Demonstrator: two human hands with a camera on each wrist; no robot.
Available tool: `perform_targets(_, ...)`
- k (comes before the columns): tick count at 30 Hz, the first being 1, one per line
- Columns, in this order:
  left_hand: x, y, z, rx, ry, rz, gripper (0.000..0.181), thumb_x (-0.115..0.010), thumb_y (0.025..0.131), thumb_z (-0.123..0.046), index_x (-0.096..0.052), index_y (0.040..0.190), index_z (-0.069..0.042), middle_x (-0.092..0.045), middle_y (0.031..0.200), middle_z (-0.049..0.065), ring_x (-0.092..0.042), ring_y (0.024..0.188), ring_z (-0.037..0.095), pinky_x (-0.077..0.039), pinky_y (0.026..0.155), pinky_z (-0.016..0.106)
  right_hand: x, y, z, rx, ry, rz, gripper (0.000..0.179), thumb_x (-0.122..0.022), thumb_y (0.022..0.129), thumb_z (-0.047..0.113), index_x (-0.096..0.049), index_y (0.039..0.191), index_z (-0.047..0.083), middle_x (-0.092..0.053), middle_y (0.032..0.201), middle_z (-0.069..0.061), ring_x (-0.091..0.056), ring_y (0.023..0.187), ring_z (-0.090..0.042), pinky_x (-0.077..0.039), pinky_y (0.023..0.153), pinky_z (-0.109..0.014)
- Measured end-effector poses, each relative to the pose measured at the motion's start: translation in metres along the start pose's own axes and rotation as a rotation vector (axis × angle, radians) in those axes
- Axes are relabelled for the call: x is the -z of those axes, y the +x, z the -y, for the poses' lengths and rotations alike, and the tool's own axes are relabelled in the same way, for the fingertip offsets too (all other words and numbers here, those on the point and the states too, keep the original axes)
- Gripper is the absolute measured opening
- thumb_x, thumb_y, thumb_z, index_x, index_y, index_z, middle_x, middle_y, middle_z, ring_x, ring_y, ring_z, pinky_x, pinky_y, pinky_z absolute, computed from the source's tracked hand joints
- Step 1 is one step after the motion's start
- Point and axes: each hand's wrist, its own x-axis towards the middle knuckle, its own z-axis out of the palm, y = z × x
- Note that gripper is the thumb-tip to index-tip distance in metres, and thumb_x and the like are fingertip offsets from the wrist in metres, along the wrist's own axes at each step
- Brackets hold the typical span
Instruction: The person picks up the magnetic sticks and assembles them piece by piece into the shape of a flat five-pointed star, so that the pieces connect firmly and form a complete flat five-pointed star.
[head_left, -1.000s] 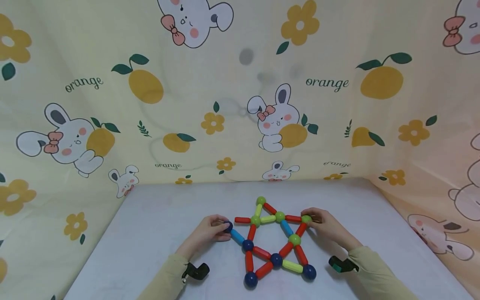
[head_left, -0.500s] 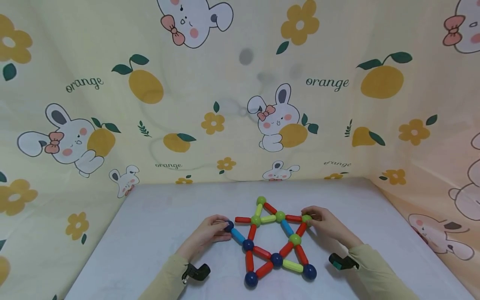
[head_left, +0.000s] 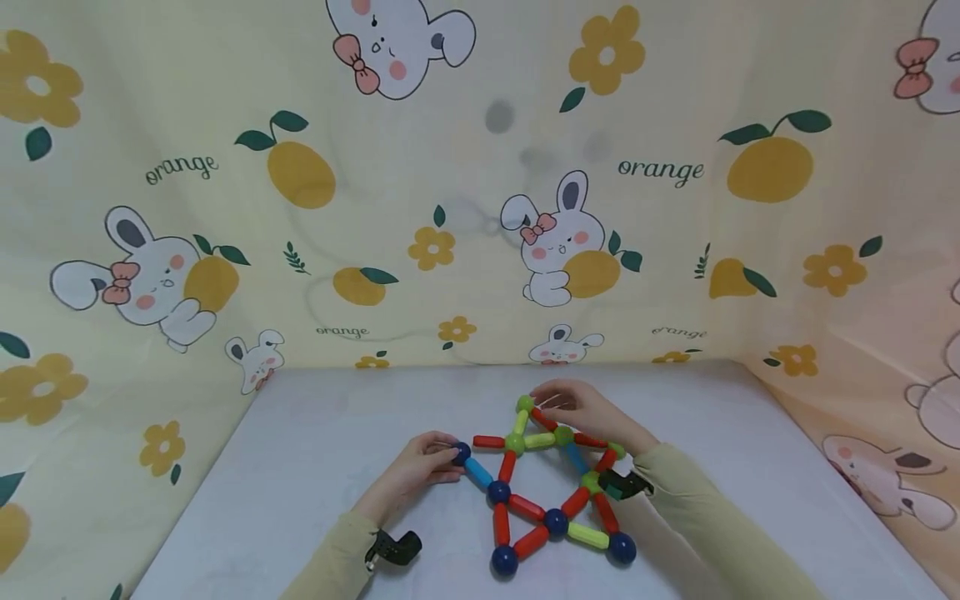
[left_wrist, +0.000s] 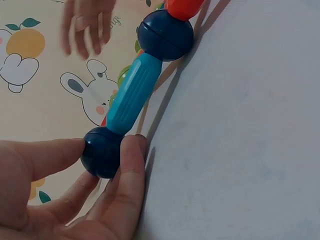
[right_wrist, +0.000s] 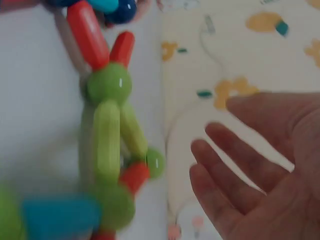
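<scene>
In the head view, a flat star-like frame of magnetic rods and balls lies on the table. My left hand (head_left: 420,465) pinches a navy ball (left_wrist: 101,152) between thumb and fingers at the frame's left tip. A light-blue rod (left_wrist: 134,94) joins that ball to another navy ball (left_wrist: 165,35). My right hand (head_left: 588,412) hovers over the far side, fingertips near the top green ball (head_left: 525,404). In the right wrist view its fingers are extended and apart from the pieces. The right wrist and sleeve partly cover the frame's right-hand green balls.
A red rod (head_left: 489,442) juts left from a green ball (head_left: 514,443), its outer end free. White cloth covers the table (head_left: 337,408). A patterned curtain (head_left: 450,167) rises behind and along both sides. Each wrist carries a small black camera (head_left: 397,547).
My right hand has left the green ball at the frame's right tip and moved left and away towards the top green ball. The left hand keeps its pinch; the view has shifted slightly.
</scene>
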Motion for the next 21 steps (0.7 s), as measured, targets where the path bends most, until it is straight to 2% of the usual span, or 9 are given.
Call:
perform_targets(5, -0.001, 0.002, 0.002, -0.004, 0.007, -0.004, 0.034, -0.053, 0.099, -0.011, -0.047, 0.126, 0.007, -0.060, 0.111, 0.020, -0.067, 0.090, 0.027, -0.055, 0.082, 0.038, -0.021, 0.031, 0.010, 0.019, 0.018, 0.162, 0.029, -0.058, 0.097, 0.023, -0.061, 0.125, 0.015, -0.063, 0.119, -0.008, -0.060, 0.106, -0.019, -0.049, 0.091, -0.039)
perform_targets(8, -0.001, 0.003, 0.003, -0.003, 0.010, -0.004, 0.032, -0.053, 0.099, -0.011, -0.048, 0.125, 0.007, -0.062, 0.110, 0.020, -0.067, 0.090, 0.027, -0.055, 0.082, 0.038, -0.034, 0.044, 0.010, 0.013, 0.022, 0.221, 0.028, -0.056, 0.098, 0.022, -0.062, 0.124, 0.013, -0.064, 0.116, -0.007, -0.060, 0.103, -0.020, -0.049, 0.089, -0.038)
perform_targets(14, 0.001, 0.005, 0.005, 0.016, 0.007, -0.010, 0.032, -0.054, 0.099, -0.013, -0.049, 0.124, 0.005, -0.063, 0.109, 0.018, -0.067, 0.091, 0.026, -0.055, 0.082, 0.036, -0.053, 0.057, 0.012, -0.032, 0.014, 0.261, 0.030, -0.056, 0.098, 0.021, -0.062, 0.124, 0.008, -0.065, 0.112, -0.003, -0.059, 0.100, -0.019, -0.049, 0.089, -0.037)
perform_targets(21, 0.002, 0.006, 0.004, 0.021, 0.000, -0.006, 0.034, -0.056, 0.098, -0.015, -0.049, 0.125, 0.004, -0.062, 0.109, 0.017, -0.067, 0.092, 0.027, -0.054, 0.083, 0.036, -0.061, 0.063, 0.014, -0.053, -0.011, 0.285, 0.025, -0.056, 0.098, 0.016, -0.064, 0.120, 0.006, -0.064, 0.110, -0.001, -0.056, 0.099, -0.019, -0.047, 0.089, -0.039)
